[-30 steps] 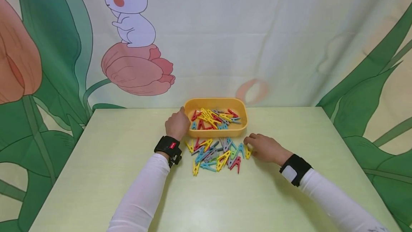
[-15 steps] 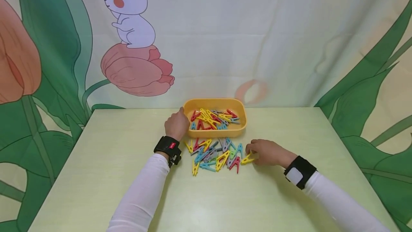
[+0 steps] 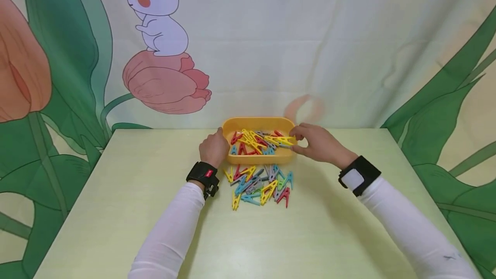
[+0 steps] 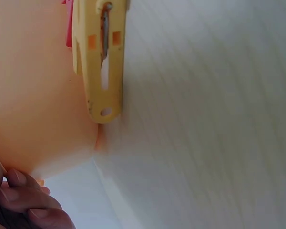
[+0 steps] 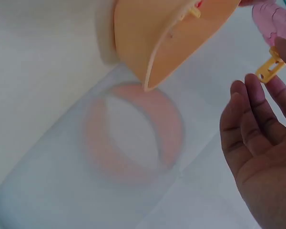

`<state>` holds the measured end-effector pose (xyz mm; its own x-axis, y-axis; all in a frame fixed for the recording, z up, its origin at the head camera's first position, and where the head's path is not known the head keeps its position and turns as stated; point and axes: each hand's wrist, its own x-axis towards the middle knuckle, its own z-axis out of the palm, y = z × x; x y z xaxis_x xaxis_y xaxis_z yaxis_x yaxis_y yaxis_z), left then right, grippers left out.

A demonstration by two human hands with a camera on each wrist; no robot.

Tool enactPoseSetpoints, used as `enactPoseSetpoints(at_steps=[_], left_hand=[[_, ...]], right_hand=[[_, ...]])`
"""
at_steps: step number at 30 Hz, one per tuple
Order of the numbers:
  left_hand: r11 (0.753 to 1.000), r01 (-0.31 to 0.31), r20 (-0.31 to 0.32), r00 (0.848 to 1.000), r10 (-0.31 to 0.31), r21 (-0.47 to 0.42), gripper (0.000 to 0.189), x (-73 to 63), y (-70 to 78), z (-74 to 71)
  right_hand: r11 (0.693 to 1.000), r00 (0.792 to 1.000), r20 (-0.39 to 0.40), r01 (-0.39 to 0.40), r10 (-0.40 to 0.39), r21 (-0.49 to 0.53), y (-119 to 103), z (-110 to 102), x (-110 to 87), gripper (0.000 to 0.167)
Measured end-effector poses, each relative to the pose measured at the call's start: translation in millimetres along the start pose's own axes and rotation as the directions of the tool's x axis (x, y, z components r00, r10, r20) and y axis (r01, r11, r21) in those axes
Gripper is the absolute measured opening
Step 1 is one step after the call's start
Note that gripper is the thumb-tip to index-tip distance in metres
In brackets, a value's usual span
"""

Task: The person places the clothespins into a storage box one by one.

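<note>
Head view: the person's right hand (image 3: 319, 142) pinches a yellow plastic spring clothespin (image 3: 286, 140) between thumb and fingertips, holding it above the right end of a yellow-orange rectangular tray with rounded corners (image 3: 257, 160). The left hand (image 3: 214, 147) grips the tray's opposite end, so the two hands are well apart with the tray between them. In the right wrist view, the pinched clothespin points away from the fingertips and is clear of the tray's wall. Inside the tray lies a loose heap of red, yellow, blue and grey plastic clothespins (image 3: 253, 140). Just in front of it, on the pale green tabletop (image 3: 310, 240), spreads a tangled pile of blue, grey, yellow, green and red clothespins (image 3: 268, 191), with a red one at its near right edge. The left wrist view shows a yellow clothespin with a metal spring (image 4: 101, 67) beside the tray's outer wall; whether they touch I cannot tell. Both forearms wear white sleeves (image 3: 170, 227) and black wrist straps (image 3: 359, 175). Behind the table hangs a pale cloth (image 3: 248, 42) printed with a white rabbit (image 3: 164, 33) on a pink tulip (image 3: 162, 83).
</note>
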<state>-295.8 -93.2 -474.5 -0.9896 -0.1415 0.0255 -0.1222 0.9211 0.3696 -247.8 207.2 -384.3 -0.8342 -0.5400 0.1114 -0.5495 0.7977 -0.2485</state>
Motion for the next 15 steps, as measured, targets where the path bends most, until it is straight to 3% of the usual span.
enactPoseSetpoints(at_steps=[10, 15], left_hand=[[1.0, 0.018, 0.013, 1.0, -0.018, 0.012, 0.055, -0.7, 1.8, 1.6], [1.0, 0.012, -0.009, 1.0, -0.012, 0.014, 0.053, -0.1, 0.3, 0.2]], right_hand=[[0.997, 0.997, -0.013, -0.071, 0.071, -0.004, 15.5, 4.0, 46.1, 0.045], [0.979, 0.981, 0.106, -0.173, 0.161, 0.108, 16.6, 8.3, 56.6, 0.09]])
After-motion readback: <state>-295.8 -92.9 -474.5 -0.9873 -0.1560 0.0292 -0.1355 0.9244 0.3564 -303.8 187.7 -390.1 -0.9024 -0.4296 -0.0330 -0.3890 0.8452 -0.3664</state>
